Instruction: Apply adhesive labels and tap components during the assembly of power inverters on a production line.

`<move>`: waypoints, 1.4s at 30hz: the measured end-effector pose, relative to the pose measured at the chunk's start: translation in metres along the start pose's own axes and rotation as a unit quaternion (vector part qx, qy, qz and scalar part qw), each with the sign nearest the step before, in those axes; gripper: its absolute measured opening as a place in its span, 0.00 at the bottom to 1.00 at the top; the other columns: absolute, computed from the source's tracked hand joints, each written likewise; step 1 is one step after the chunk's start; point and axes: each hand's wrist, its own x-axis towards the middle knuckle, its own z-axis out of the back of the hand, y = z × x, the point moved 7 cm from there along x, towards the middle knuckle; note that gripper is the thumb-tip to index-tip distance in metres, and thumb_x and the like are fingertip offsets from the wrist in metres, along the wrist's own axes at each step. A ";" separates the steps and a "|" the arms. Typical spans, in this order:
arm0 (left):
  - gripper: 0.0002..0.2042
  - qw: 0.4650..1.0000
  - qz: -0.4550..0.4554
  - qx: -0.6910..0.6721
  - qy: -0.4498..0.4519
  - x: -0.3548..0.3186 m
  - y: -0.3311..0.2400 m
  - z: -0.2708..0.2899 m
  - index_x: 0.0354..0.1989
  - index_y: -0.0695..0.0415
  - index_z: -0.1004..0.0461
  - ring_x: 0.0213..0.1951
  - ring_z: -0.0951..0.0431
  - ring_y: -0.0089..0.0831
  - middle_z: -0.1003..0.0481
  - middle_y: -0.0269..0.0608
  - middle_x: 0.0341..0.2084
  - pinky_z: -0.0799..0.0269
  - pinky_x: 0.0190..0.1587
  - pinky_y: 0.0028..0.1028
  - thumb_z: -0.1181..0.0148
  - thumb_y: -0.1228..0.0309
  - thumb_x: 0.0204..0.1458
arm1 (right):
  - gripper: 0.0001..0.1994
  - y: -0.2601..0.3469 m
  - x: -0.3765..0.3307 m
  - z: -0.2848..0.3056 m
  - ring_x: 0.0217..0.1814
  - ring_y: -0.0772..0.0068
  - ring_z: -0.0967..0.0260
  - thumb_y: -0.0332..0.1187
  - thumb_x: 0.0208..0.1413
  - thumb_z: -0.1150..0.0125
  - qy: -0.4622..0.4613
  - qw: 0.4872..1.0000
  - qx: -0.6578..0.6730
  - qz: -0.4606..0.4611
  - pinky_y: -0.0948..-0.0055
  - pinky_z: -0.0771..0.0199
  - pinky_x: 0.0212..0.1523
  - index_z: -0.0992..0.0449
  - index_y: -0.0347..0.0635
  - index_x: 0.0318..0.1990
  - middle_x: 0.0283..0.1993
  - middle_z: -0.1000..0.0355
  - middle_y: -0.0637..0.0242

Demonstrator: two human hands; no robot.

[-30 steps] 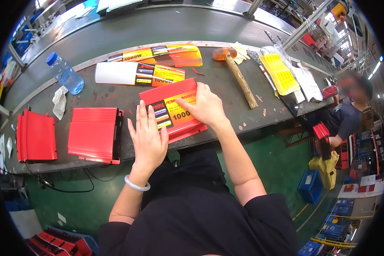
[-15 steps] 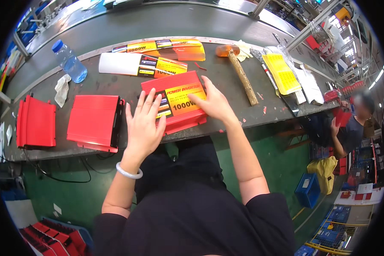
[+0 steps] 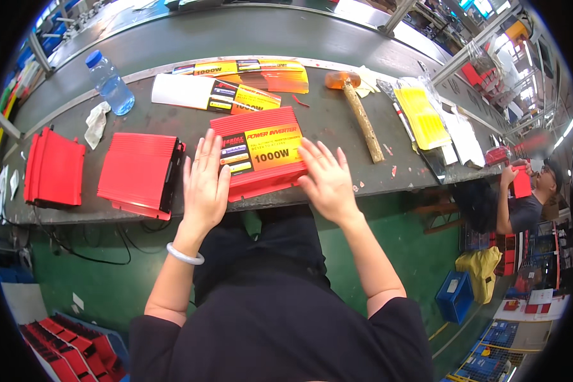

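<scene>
In front of me on the dark bench lies a red ribbed inverter [image 3: 261,180], tilted slightly anticlockwise. A yellow, orange and black label [image 3: 270,153] lies flat across its top. Along its left side is my left hand [image 3: 204,188], fingers stretched out and close to the label's left end. My right hand [image 3: 328,181] is spread at the opposite side, its fingertips on or just beside the label's right end. Neither hand grasps anything. Behind the inverter is a sheet of labels [image 3: 235,97] with white backing showing, next to a stack of similar labels [image 3: 286,75].
Two more red cases [image 3: 137,169] [image 3: 54,167] stand to the left, near a water bottle [image 3: 113,88] and crumpled tissue [image 3: 96,125]. At right lie a wooden-handled mallet [image 3: 361,118] and yellow sheets [image 3: 421,118]. A co-worker [image 3: 522,204] holds a red part.
Both hands have moved off the top of the inverter outward to its sides, uncovering the label. The co-worker has raised the red part.
</scene>
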 end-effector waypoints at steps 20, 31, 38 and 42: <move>0.26 0.864 0.123 -0.478 -0.101 -0.004 -0.001 -0.015 0.62 0.69 0.41 0.49 0.28 0.27 0.29 0.46 0.50 0.33 0.53 0.25 0.42 0.81 0.53 | 0.30 -0.030 0.011 -0.041 0.69 0.67 0.51 0.40 0.66 0.54 -0.043 0.743 0.625 -0.234 0.68 0.51 0.67 0.57 0.38 0.68 0.67 0.47 0.56; 0.19 0.858 0.063 -0.496 0.120 0.038 -0.035 -0.034 0.59 0.66 0.35 0.57 0.33 0.32 0.31 0.45 0.54 0.40 0.60 0.31 0.59 0.67 0.65 | 0.28 -0.085 -0.060 0.006 0.56 0.68 0.33 0.31 0.51 0.36 -0.114 0.628 0.707 -0.306 0.68 0.35 0.59 0.38 0.29 0.59 0.55 0.31 0.59; 0.16 0.943 -0.005 -0.323 0.085 0.041 -0.041 -0.021 0.53 0.67 0.31 0.50 0.26 0.34 0.26 0.46 0.48 0.36 0.56 0.31 0.50 0.77 0.56 | 0.23 -0.228 -0.135 0.101 0.57 0.61 0.32 0.40 0.60 0.46 -0.382 0.538 0.686 -0.308 0.59 0.32 0.57 0.36 0.35 0.58 0.58 0.32 0.56; 0.17 0.948 0.038 -0.313 0.041 0.034 -0.024 -0.011 0.55 0.66 0.33 0.48 0.26 0.32 0.26 0.47 0.48 0.34 0.53 0.29 0.50 0.77 0.57 | 0.22 -0.337 -0.154 0.164 0.57 0.63 0.33 0.41 0.59 0.45 -0.524 0.535 0.592 -0.299 0.60 0.33 0.58 0.35 0.40 0.58 0.58 0.32 0.61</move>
